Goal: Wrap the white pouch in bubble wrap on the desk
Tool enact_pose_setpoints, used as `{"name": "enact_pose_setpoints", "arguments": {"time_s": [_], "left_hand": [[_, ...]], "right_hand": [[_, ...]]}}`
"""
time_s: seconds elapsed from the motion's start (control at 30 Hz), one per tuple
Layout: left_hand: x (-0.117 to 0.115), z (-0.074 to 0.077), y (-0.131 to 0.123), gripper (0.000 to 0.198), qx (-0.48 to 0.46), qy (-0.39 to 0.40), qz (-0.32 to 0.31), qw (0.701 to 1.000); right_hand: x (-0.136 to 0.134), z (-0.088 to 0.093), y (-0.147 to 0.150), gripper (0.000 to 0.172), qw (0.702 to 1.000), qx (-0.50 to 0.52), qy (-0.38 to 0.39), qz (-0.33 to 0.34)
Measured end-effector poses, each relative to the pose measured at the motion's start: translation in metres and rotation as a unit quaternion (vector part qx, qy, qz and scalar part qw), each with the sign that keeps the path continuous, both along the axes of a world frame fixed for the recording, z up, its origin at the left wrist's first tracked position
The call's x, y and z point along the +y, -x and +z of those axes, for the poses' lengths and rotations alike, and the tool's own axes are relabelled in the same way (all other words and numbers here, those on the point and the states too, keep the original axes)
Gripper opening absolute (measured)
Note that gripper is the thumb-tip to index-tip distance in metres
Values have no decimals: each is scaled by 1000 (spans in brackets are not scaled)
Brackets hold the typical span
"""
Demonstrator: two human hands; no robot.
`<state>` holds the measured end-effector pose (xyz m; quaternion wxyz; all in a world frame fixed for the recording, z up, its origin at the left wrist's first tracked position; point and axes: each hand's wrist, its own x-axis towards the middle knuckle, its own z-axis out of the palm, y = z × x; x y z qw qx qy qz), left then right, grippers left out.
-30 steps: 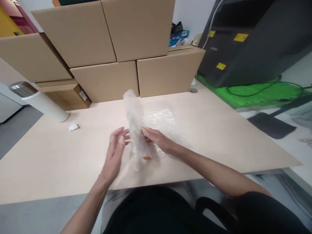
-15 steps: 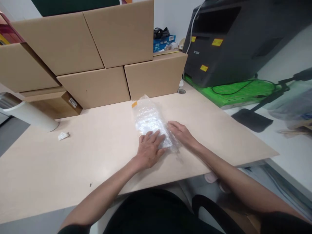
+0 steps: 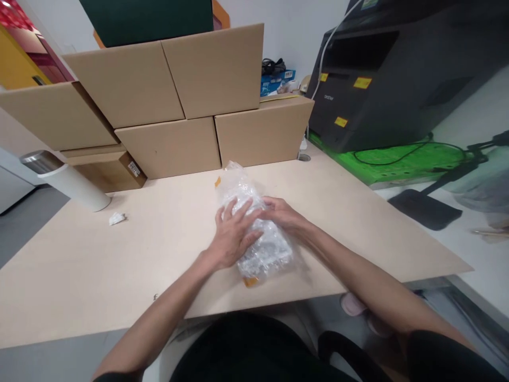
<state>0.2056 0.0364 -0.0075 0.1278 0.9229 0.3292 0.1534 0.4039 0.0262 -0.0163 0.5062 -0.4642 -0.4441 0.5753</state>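
A clear bubble wrap package lies slantwise on the pale wooden table, with orange tape at its top left corner and its near end. What is inside it cannot be made out. My left hand rests on its left side, fingers spread, palm down. At the right edge, my right hand has its fingers bent round the plastic, the thumb on top and close to my left fingers. Part of the right fingertips is hidden by the wrap.
Cardboard boxes are stacked along the table's back edge. A white bottle and a crumpled white scrap stand and lie at the left. A large dark printer sits on a green base to the right.
The package's near end with orange tape now shows closer to me. My right hand has come in against my left and closed on the wrap's edge. The view has shifted slightly.
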Motion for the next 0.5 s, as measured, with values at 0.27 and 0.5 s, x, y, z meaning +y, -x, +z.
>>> {"name": "enact_pose_setpoints", "arguments": {"time_s": [0.27, 0.5], "left_hand": [[30, 46, 50, 57, -193, 213, -85, 954], [10, 6, 39, 85, -464, 650, -50, 600]], "right_hand": [[-37, 39, 11, 25, 978, -12, -59, 198], [-31, 37, 33, 28, 994, 73, -34, 75]]}}
